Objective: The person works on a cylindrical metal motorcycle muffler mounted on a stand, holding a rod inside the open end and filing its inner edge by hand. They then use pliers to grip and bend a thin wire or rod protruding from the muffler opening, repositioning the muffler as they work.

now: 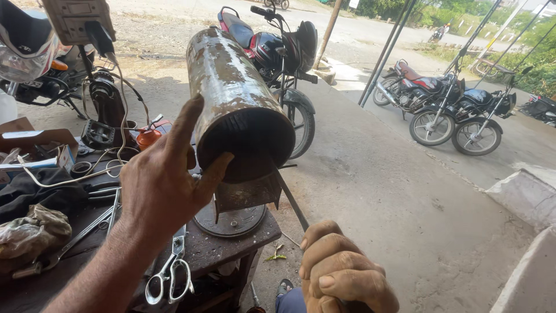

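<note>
The step in hand looks like working the inside of a rusty metal cylinder (234,93), probably a motorcycle silencer shell, which lies tilted with its dark open end toward the camera, clamped or resting above a round metal base (230,220) at the edge of the worktop (220,246). The left hand (162,179) is spread wide against the cylinder's left side and rim, thumb at the lower lip of the opening, steadying it without closing around it. The right hand (341,269), below and right of the cylinder, is closed in a fist around a thin metal rod (291,200) that runs up to the lower edge of the opening; whether its tip is inside cannot be told. The next move would seem to call for keeping the shell braced while the rod is guided along the bore. Scissors (169,278) lie on the worktop left of the base, and parked motorcycles (446,101) stand well behind the cylinder.
</note>
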